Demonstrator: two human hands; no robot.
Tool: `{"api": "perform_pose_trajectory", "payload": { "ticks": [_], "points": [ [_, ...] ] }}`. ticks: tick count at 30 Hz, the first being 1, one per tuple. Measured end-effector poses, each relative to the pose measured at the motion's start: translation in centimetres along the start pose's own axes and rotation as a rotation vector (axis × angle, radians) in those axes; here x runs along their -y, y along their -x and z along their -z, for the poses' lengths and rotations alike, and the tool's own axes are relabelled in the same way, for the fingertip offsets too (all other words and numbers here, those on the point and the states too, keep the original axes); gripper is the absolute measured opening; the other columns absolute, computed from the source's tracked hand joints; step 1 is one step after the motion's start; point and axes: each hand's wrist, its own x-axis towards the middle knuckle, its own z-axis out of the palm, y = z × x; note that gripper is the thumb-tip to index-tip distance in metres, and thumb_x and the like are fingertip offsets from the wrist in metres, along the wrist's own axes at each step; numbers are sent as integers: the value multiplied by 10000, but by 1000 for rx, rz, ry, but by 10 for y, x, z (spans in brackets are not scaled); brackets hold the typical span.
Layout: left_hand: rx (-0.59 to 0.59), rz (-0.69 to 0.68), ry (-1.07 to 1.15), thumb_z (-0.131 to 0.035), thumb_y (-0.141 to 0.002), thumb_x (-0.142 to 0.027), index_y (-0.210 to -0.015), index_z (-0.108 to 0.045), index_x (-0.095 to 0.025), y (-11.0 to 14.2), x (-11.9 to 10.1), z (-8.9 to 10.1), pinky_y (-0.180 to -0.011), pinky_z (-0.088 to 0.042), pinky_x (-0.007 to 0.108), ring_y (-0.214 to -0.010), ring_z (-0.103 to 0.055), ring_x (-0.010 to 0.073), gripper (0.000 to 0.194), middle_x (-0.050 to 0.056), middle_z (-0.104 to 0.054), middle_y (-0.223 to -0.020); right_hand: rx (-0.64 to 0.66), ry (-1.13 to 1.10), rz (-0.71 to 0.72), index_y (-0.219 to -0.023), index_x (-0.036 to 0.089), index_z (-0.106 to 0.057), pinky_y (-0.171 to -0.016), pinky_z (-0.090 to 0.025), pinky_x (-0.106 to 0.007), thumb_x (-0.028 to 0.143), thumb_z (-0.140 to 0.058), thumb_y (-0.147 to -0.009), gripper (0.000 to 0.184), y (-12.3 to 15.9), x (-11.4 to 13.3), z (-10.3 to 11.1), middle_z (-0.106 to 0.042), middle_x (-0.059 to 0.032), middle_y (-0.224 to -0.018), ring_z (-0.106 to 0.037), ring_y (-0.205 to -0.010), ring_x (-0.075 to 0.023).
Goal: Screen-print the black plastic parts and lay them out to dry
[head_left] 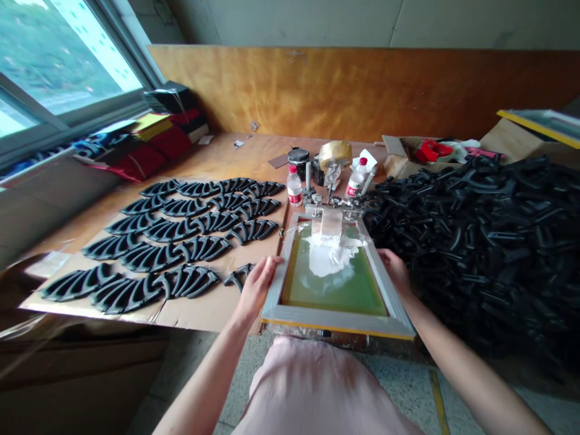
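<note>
A screen printing frame (272, 305) with a grey border lies in front of me, its green mesh (335, 296) smeared with white ink (326, 260) towards the far end. My left hand (259, 284) is closed at the frame's left side, fingertips against the border. At the opposite side, my right hand (395, 270) is closed against the right border, its fingers partly hidden. A metal hinge clamp (335, 208) stands at the frame's far end. Whatever lies under the screen is hidden.
Rows of black curved plastic parts (149, 257) lie on cardboard (190, 314) to the left. A large heap of similar black parts (480, 241) fills the right. Behind the clamp stand plastic bottles (294, 188), a black jar (298, 160) and a tape roll (335, 154).
</note>
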Motion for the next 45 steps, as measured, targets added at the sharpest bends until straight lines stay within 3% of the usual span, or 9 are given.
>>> {"api": "perform_pose_trajectory", "payload": {
  "ticks": [5, 8, 11, 18, 24, 30, 34, 39, 45],
  "points": [
    [17, 132, -194, -582, -825, -547, -1425, -433, -230, -3, 73, -6, -644, -498, 263, -737, -661, 184, 695, 26, -708, -864, 57, -198, 68, -1372, 186, -489, -911, -538, -411, 272, -691, -816, 598, -62, 41, -7, -563, -151, -1312, -599, -1119, -261],
    [-8, 128, -344, -531, -856, -529, -1429, -440, -237, -11, 94, -9, -674, -498, 282, -748, -665, 191, 650, 30, -706, -855, 307, -33, 170, -1217, 189, -580, -941, -483, -421, 197, -699, -792, 442, -75, 82, -21, -617, -120, -1175, -567, -1117, -285],
    [4, 120, -424, -483, -877, -550, -1411, -467, -254, -15, 101, -7, -706, -492, 298, -783, -669, 201, 611, 34, -705, -881, 511, 113, 173, -1025, 171, -619, -765, -494, -342, 156, -574, -862, 170, -56, 101, -29, -665, -92, -973, -626, -902, -249],
    [9, 111, -447, -454, -880, -587, -1351, -524, -233, -16, 107, -6, -736, -478, 299, -804, -655, 203, 593, 37, -698, -892, 681, 86, 538, -944, 158, -631, -619, -401, -269, 27, -426, -860, 257, 6, 92, -8, -663, -76, -939, -612, -739, -165],
    [-15, 87, -425, -475, -870, -573, -1296, -567, -221, -17, 111, -6, -728, -477, 283, -787, -643, 192, 560, 40, -701, -894, 538, -42, 439, -869, 207, -647, -633, -405, -249, 113, -592, -824, 118, -15, 88, -8, -663, -21, -868, -617, -782, -168],
    [-23, 97, -322, -518, -848, -577, -1291, -568, -215, -15, 111, -6, -644, -466, 252, -738, -626, 178, 575, 23, -679, -806, 497, -85, 501, -989, 200, -668, -727, -467, -252, 31, -533, -821, 274, 15, 83, -19, -684, -47, -987, -639, -870, -168],
    [-3, 118, -264, -546, -832, -580, -1307, -551, -200, -12, 99, -6, -600, -457, 246, -690, -621, 170, 609, 22, -681, -796, 463, -139, 395, -1058, 250, -662, -728, -490, -255, 188, -642, -856, 212, -13, 87, -11, -705, -14, -1013, -661, -872, -170],
    [78, 129, -61, -613, -785, -595, -1397, -464, -209, -5, 47, 0, -595, -480, 251, -708, -649, 185, 739, 24, -701, -829, 310, -68, 107, -1367, 318, -511, -778, -503, -308, 325, -690, -844, 553, -90, 88, 3, -705, -23, -1103, -659, -912, -208],
    [-66, -126, 15, -484, -844, -656, -1088, -663, -154, -16, -34, -4, -702, -525, 274, -856, -649, 212, 586, 75, -696, -982, 60, -197, -261, -1150, 156, -636, -703, -467, -301, 432, -457, -939, 391, -101, 13, 24, -698, -69, -838, -631, -757, -201]
  ]
}}
